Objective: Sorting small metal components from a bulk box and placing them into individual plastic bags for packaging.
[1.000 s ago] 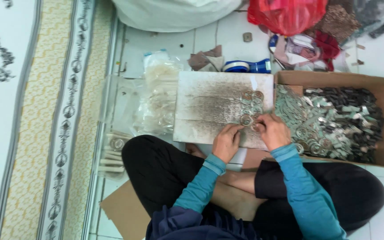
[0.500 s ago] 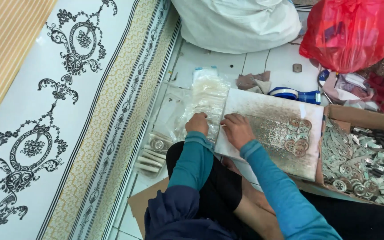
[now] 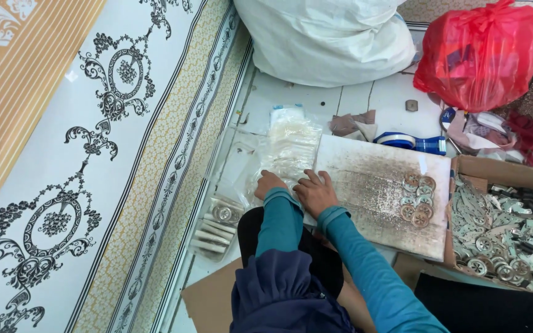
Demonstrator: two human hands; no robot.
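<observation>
Hands: left hand (image 3: 269,183) on clear plastic bags (image 3: 285,151), grip unclear; right hand (image 3: 316,192) flat, fingers spread on board (image 3: 371,185).
Board: round metal pieces (image 3: 417,200) clustered near right edge.

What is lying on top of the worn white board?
On the white board lies a small cluster of round silver pieces; the right hand rests on its left edge. What lies under the board is hidden.

- Left hand (image 3: 268,183) rests on a heap of clear plastic bags (image 3: 288,148), fingers bent.
- Right hand (image 3: 314,192) lies flat at the 9 o'clock edge of a worn board (image 3: 371,191).
- Round metal discs (image 3: 418,198) sit clustered at the board's 3 o'clock side.
- Cardboard box (image 3: 501,169) of metal parts lies beyond.
</observation>
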